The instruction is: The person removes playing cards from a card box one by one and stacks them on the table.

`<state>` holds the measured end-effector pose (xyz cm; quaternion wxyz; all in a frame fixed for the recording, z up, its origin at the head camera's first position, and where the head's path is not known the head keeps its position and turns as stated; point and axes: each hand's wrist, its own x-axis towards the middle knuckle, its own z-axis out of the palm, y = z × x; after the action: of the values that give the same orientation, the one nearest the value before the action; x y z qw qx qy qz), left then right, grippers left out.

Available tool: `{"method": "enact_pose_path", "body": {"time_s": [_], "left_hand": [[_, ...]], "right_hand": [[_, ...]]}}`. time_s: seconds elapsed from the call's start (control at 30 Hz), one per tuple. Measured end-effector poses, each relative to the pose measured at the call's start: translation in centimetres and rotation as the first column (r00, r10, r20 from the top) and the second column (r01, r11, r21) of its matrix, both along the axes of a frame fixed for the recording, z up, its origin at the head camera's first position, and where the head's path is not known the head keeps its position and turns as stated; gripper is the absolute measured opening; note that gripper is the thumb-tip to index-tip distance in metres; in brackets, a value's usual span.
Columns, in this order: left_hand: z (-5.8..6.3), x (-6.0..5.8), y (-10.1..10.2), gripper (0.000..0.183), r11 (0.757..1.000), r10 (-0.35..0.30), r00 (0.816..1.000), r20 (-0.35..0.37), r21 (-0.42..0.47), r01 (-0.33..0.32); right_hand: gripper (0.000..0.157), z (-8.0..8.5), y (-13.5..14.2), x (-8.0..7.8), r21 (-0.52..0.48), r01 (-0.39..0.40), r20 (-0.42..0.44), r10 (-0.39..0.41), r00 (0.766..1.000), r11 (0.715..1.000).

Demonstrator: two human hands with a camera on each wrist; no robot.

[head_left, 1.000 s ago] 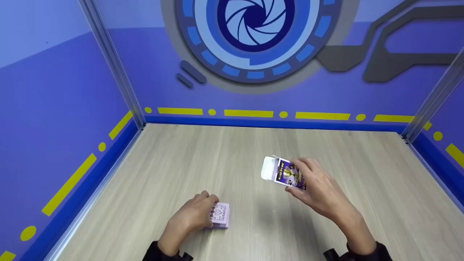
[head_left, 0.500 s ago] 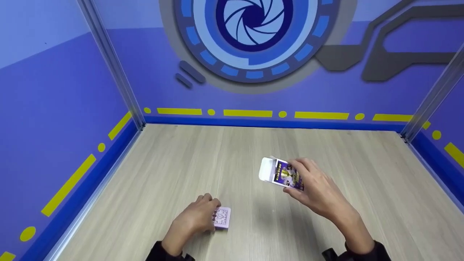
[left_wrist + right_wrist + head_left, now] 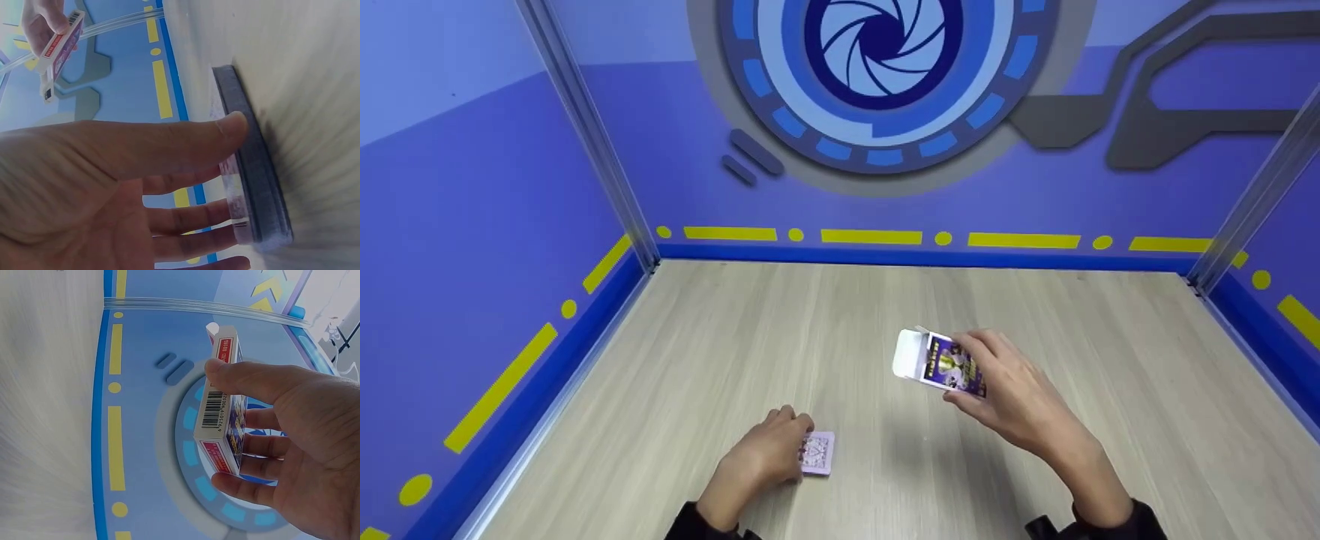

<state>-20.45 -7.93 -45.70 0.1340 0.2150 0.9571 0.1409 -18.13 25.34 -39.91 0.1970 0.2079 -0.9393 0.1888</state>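
Observation:
A deck of playing cards [image 3: 817, 453] with a pale pink patterned back lies on the table, its layered edge dark in the left wrist view. My left hand [image 3: 769, 454] grips the deck from its left, thumb [image 3: 225, 132] along the near edge and fingers about the other side. Part of the deck is hidden under this hand. Above the table, to the right, my right hand [image 3: 1020, 394] holds a card box [image 3: 952, 365] with a purple printed face. The box's white end flap [image 3: 910, 354] hangs open toward the left. A barcode [image 3: 213, 409] shows on its narrow side.
The pale wood table [image 3: 720, 337] meets a blue-purple back wall [image 3: 660, 150] with yellow marks. A similar left wall [image 3: 472, 262] and metal corner posts [image 3: 585, 127] bound it.
The deck looked stepped and uneven a second ago and now appears squared and flat, a little lower in view. My right hand and the card box have shifted slightly left and down.

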Motion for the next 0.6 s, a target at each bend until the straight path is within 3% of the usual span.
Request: {"method": "enact_pose_path", "body": {"time_s": [0.43,0.6], "left_hand": [[-0.44,0.34,0.01,0.065,0.999,-0.009,0.999,-0.044,0.038,0.011],[-0.49,0.34,0.17,0.058,1.0,0.002,0.999,-0.041,0.028,-0.001]], "right_hand": [[0.072,-0.04,-0.07,-0.02,-0.001,0.005,0.023,-0.005,1.0,1.0],[0.071,-0.01,-0.08,0.02,-0.007,0.005,0.026,-0.005,1.0,1.0]]}}
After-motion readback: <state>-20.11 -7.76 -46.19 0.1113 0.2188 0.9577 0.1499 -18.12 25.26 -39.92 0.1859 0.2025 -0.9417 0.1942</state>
